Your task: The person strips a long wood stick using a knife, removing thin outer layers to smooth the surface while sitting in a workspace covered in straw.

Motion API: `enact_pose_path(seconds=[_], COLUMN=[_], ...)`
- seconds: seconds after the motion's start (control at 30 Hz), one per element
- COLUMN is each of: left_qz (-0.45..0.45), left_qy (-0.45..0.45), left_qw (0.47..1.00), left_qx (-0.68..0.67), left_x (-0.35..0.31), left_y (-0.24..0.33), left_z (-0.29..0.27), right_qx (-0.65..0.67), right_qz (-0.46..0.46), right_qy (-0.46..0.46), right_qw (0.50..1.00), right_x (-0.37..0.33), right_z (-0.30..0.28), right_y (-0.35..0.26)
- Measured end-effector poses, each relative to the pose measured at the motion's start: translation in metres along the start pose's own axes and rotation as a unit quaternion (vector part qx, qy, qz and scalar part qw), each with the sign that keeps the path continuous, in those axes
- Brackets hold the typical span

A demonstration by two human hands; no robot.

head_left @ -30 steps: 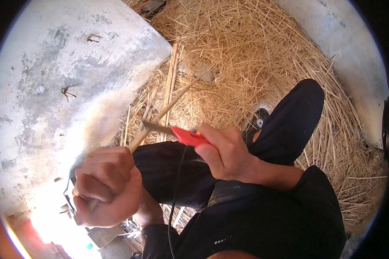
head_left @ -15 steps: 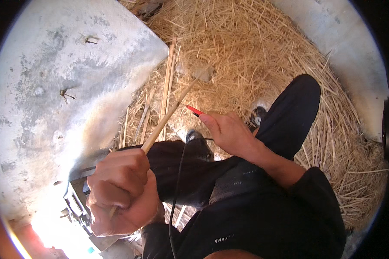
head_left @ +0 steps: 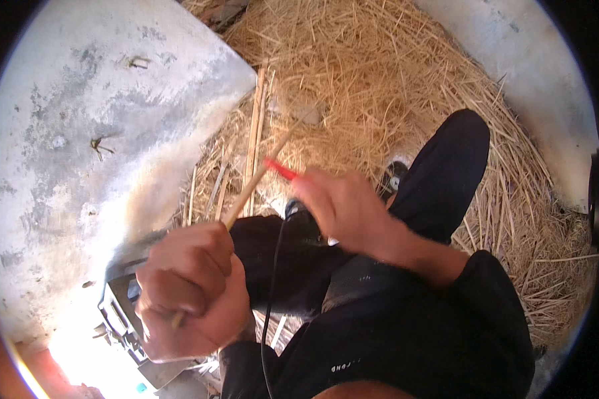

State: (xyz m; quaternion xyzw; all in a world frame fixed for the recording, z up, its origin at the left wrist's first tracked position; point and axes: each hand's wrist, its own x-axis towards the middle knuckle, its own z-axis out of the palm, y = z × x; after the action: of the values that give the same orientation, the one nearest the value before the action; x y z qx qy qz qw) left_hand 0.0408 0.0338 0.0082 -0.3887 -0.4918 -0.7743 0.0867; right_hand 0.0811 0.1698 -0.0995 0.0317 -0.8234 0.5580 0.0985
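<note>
My left hand (head_left: 190,289) is closed in a fist round a thin wooden stick (head_left: 249,189), which slants up and away to the right. The stick's short butt end pokes out below the fist. My right hand (head_left: 346,209) pinches a small red pointed tool (head_left: 281,169), its exact kind unclear. Smeared by motion, the tool's front end meets or overlaps the stick near its middle; whether they touch I cannot tell.
Loose straw (head_left: 379,80) covers the floor. Several long wooden strips (head_left: 254,126) lie beyond the stick. A whitewashed wall (head_left: 80,146) stands at left, with another pale wall (head_left: 532,73) at right. A dark cable (head_left: 273,279) hangs before my legs. A grey device (head_left: 130,306) sits beside my left hand.
My right hand has shifted slightly left, bringing the red tool from beside the stick onto or across it. My left hand and the stick have barely moved.
</note>
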Motion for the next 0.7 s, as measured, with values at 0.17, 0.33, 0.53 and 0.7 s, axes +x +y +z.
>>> enact_pose_path(seconds=[0.17,0.33,0.53,0.7], left_qz=[-0.003,-0.013,0.018,0.002], left_qy=[0.024,0.078,0.037,0.081], left_qw=[0.999,0.997,0.999,0.997], left_qx=[0.023,0.010,0.018,0.013], left_x=[0.004,0.010,0.003,0.002], left_y=[-0.001,0.004,0.002,0.006], left_z=[-0.003,-0.013,-0.011,-0.009], right_qx=[-0.031,-0.057,-0.122,-0.056], right_qz=[-0.034,-0.039,0.012,-0.007], right_qy=[0.010,-0.002,-0.021,-0.025], right_qw=[0.999,0.998,0.992,0.998], right_x=[0.002,0.002,-0.002,-0.004], right_z=[0.009,0.002,0.004,-0.004], right_y=[0.001,-0.008,-0.004,-0.027])
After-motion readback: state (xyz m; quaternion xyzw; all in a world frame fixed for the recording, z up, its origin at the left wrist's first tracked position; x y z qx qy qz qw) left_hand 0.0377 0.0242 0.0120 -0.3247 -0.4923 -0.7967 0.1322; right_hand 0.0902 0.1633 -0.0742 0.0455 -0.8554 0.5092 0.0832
